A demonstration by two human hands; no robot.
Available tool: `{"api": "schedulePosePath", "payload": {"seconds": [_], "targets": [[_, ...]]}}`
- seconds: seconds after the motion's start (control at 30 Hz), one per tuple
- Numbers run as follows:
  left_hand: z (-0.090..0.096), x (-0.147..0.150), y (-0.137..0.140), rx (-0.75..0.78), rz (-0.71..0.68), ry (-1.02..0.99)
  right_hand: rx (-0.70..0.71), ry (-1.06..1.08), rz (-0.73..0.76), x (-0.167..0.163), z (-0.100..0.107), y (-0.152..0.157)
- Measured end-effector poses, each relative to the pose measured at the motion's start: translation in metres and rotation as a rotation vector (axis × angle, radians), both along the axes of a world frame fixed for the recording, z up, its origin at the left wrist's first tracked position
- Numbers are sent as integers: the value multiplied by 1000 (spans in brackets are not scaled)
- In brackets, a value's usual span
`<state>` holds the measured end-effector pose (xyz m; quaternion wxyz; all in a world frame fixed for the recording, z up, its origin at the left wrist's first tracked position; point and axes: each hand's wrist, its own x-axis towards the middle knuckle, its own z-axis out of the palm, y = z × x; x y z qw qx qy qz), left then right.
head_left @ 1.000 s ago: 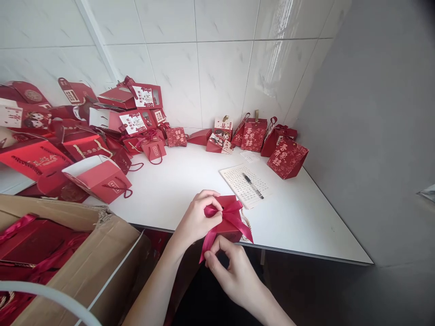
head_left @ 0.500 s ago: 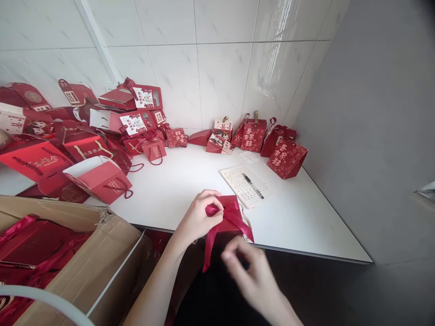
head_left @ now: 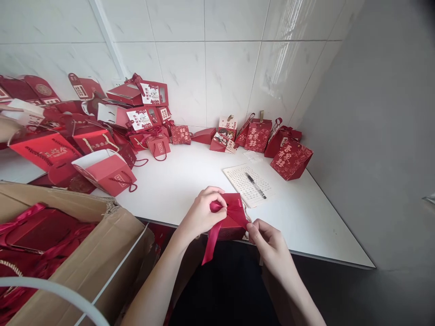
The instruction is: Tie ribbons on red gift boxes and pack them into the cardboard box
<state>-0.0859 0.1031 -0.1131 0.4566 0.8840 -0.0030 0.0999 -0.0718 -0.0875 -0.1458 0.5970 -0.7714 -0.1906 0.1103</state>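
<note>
A red gift box (head_left: 231, 231) with twisted cord at its sides rests at the front edge of the white table, directly before me. Across its top lies a crimson satin ribbon (head_left: 212, 242), gathered near the middle, with one tail hanging down over the front. My left hand (head_left: 205, 212) pinches the ribbon at that gathered spot, thumb against fingertips. To the right, my right hand (head_left: 268, 242) grips the end of the other tail between thumb and fingers at the box's right corner. The left fingers partly hide the gathered spot.
A written notepad (head_left: 238, 181) with a black pen (head_left: 255, 185) lies behind the box. Red gift boxes stand along the wall, among them a patterned box (head_left: 292, 158), and more pile up at left. An open cardboard carton (head_left: 84, 244) holds red ribboned boxes.
My right hand has moved up from below the table edge and taken hold of the right ribbon tail. My left hand keeps its pinch. The view has shifted slightly.
</note>
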Motion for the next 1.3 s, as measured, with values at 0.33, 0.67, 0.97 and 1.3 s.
{"api": "schedulePosePath", "payload": {"seconds": [0.33,0.67,0.97,1.3], "targets": [[-2,1,0,-2,4,-16,-82,59,24,-6,2,-13],[-5,-5,-5,-101,173,-217,-263,-185,-44,52,35,23],[-7,-13,-8,-10,362,-4,-182,-148,-20,45,25,32],[-13,-19,-17,-213,434,-44,120,-75,-69,32,3,30]]}}
